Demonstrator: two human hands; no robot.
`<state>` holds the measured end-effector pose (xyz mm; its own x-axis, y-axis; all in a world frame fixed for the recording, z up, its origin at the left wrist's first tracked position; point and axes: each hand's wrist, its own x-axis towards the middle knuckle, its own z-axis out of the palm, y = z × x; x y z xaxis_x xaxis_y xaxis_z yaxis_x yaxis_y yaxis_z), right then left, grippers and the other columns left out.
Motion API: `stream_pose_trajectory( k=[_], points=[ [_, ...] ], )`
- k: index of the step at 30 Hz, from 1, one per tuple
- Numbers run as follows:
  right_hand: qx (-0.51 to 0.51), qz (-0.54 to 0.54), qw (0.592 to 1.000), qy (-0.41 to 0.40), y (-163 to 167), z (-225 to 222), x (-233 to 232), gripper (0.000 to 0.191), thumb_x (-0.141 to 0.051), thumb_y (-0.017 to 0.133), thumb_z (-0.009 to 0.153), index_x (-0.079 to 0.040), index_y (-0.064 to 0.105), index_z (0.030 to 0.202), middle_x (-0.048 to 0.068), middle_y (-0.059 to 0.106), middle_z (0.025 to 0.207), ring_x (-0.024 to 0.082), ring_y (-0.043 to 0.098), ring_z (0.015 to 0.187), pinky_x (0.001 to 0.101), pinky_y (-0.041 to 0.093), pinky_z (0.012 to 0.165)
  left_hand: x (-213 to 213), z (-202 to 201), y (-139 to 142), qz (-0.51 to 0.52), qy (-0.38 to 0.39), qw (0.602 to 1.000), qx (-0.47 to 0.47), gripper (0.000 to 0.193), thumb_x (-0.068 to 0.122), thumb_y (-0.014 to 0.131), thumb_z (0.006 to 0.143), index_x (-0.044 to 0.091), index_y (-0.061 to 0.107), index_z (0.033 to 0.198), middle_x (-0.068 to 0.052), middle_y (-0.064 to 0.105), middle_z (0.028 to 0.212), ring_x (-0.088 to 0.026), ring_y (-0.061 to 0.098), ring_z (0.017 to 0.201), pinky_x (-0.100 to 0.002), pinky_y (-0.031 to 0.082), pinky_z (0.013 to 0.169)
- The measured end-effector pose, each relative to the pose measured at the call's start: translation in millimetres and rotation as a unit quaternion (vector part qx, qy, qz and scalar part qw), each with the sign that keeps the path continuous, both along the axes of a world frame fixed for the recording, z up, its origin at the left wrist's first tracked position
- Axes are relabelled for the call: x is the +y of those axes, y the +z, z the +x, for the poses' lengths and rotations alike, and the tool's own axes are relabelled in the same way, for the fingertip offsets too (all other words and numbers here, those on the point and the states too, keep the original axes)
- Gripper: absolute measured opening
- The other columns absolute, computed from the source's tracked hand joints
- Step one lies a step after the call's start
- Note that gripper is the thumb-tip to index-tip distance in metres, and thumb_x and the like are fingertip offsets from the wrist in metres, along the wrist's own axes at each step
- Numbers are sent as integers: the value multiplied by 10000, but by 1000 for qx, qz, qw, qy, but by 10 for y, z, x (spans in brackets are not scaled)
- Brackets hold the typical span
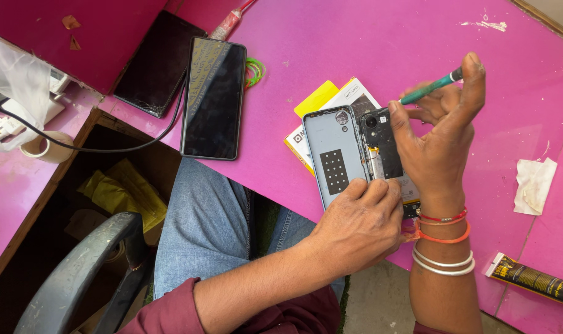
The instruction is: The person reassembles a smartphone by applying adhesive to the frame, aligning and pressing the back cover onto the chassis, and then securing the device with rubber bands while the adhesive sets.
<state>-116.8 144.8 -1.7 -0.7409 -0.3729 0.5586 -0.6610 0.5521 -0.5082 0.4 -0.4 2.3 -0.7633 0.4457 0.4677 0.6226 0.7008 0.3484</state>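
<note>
Opened phone [380, 154] lies on a pink table [368, 37], its grey back cover [332, 158] hinged aside, over a yellow-white box [331, 99]. Left hand [356, 226] presses fingers on the phone's lower edge. Right hand [439, 133] pinches a green screwdriver [427, 89], tip at the phone's top corner. Two dark phones [213, 99] lie upper left; a glue tube [532, 279] lies lower right.

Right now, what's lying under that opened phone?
A yellow and white box pokes out behind the opened phone on the pink table. The left hand covers the phone's lower end.
</note>
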Motion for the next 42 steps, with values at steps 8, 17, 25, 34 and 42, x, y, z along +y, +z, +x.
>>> stream_pose_trajectory(
  k=[8,17,25,34,42],
  points=[
    [15,18,1000,0,87,10,-24,844,94,722,1162,-185,75,1627,185,691,1183,247,764,1106,321,667,973,-12,12,4,-20,5,1000,19,302,246,679,820,-5,741,976,-117,638,1076,-206,556,990,-340,401,799],
    [-3,28,999,-45,61,13,-21,849,57,790,1113,-173,133,1599,170,711,1155,217,786,1047,272,668,850,3,5,1,4,-1,1000,-4,472,386,714,806,-40,743,1006,-133,628,1074,-225,567,998,-351,412,791],
    [-18,15,999,-37,51,16,-53,844,100,761,1121,-168,130,1615,164,727,1186,224,791,1120,288,649,886,6,1,-3,-18,5,1000,6,591,502,699,841,-51,740,1047,-178,646,1179,-212,568,1010,-335,421,797],
    [-31,-91,994,47,1,30,-122,857,168,689,1128,-175,94,1641,177,431,1539,289,724,1185,351,625,1046,19,3,-3,-10,4,1000,-6,590,511,715,817,-44,749,1013,-170,650,1162,-213,569,1016,-337,424,810],
    [6,-17,1000,9,54,38,-162,879,146,728,1063,-156,102,1601,228,591,1276,269,757,1070,327,633,956,21,5,-19,-9,2,1000,-7,580,494,727,785,-39,750,1013,-181,658,1189,-211,569,1016,-335,424,810]
  ],
)
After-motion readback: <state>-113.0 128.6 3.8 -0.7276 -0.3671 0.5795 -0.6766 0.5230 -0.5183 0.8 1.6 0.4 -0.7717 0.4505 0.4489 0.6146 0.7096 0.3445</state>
